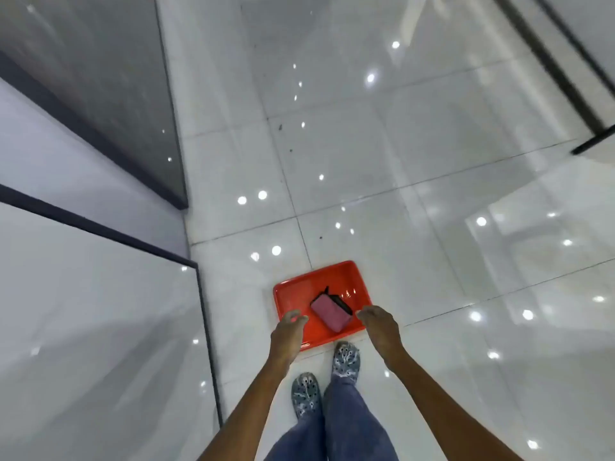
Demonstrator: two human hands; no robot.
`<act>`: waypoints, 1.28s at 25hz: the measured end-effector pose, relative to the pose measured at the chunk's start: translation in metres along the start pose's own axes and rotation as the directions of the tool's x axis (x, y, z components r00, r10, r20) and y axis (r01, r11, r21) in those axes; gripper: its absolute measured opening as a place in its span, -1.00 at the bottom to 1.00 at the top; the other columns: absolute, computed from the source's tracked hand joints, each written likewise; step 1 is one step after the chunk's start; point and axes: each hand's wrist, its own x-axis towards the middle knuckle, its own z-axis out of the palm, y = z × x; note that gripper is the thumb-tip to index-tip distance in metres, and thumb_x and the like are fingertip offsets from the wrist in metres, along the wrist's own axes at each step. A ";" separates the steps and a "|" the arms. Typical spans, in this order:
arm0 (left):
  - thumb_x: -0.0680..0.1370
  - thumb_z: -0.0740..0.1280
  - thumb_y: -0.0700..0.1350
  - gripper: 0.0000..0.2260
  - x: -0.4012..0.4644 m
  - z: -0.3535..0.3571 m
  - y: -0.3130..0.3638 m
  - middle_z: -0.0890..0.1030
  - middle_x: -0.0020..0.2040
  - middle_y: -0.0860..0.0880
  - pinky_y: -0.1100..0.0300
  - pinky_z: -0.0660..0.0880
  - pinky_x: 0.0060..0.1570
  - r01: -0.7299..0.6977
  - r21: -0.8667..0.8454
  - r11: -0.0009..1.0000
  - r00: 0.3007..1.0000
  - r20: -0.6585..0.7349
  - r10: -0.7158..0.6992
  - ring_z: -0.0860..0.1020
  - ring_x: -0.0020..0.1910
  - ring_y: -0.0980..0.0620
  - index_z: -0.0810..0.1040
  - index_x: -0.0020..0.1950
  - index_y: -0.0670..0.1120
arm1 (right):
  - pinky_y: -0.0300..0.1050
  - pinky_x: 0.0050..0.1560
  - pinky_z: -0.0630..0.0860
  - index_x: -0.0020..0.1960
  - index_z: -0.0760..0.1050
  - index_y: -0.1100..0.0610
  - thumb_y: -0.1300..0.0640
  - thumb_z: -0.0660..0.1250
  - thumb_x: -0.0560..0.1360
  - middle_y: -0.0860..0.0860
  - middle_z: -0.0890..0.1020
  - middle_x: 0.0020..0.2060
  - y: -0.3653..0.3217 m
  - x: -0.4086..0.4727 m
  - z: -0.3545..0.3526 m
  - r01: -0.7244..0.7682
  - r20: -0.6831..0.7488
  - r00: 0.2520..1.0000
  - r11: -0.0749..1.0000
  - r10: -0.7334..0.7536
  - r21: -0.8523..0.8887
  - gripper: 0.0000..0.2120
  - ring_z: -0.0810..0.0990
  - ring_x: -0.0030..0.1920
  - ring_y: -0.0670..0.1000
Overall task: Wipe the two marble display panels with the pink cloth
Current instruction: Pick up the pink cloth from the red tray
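Floor tiles [382, 161], white and glossy, are seen from above, with a red tray [293, 294] set on them just ahead of the person's patterned clogs [346, 361]. Inside the tray the folded pink cloth [331, 312] is laid, partly over a dark item that cannot be identified. Above the tray's near-left edge the left hand [288, 331] is held, fingers loosely curled, nothing gripped. Over the tray's near-right corner the right hand [379, 326] is poised likewise, empty. Left of the tray, two dark-framed marble display panels [100, 311] are seen.
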 end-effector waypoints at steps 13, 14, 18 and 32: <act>0.64 0.22 -0.09 -0.73 0.368 0.120 -0.177 0.55 0.22 -0.11 0.06 0.45 0.25 0.180 0.075 0.981 0.983 0.012 -0.181 0.55 0.14 -0.10 0.49 0.31 -0.13 | -0.06 0.33 0.36 0.42 0.36 0.21 0.20 0.18 0.61 0.14 0.42 0.38 0.214 0.389 0.191 0.420 0.350 0.907 0.574 -0.236 -0.703 -0.61 0.41 0.36 0.11; 0.65 0.21 -0.08 -0.74 0.385 0.125 -0.185 0.55 0.25 -0.11 0.02 0.44 0.28 0.173 0.075 0.982 0.985 0.005 -0.173 0.54 0.18 -0.12 0.49 0.30 -0.13 | -0.02 0.37 0.32 0.45 0.29 0.22 0.16 0.20 0.60 0.16 0.36 0.41 0.226 0.407 0.203 0.445 0.356 0.895 0.478 -0.269 -0.757 -0.57 0.33 0.41 0.14; 0.64 0.22 -0.10 -0.77 0.435 0.139 -0.207 0.56 0.26 -0.13 0.01 0.46 0.25 0.162 0.061 0.985 0.987 0.008 -0.163 0.55 0.19 -0.13 0.50 0.27 -0.11 | 0.35 0.37 0.23 0.54 0.07 0.29 -0.05 0.36 0.51 0.31 0.18 0.48 0.260 0.452 0.234 0.358 0.304 0.921 0.223 -0.243 -0.907 -0.21 0.07 0.49 0.41; 0.64 0.21 -0.14 -0.75 0.301 0.090 -0.072 0.55 0.05 -0.06 0.23 0.45 -0.19 0.057 0.058 0.997 0.997 -0.057 -0.054 0.54 -0.08 -0.02 0.49 0.30 -0.14 | -0.07 -0.26 0.32 0.04 0.45 0.31 0.23 0.18 0.53 0.24 0.59 -0.11 0.100 0.338 0.126 0.398 0.079 0.904 0.755 -0.421 -0.522 -0.83 0.58 -0.10 0.25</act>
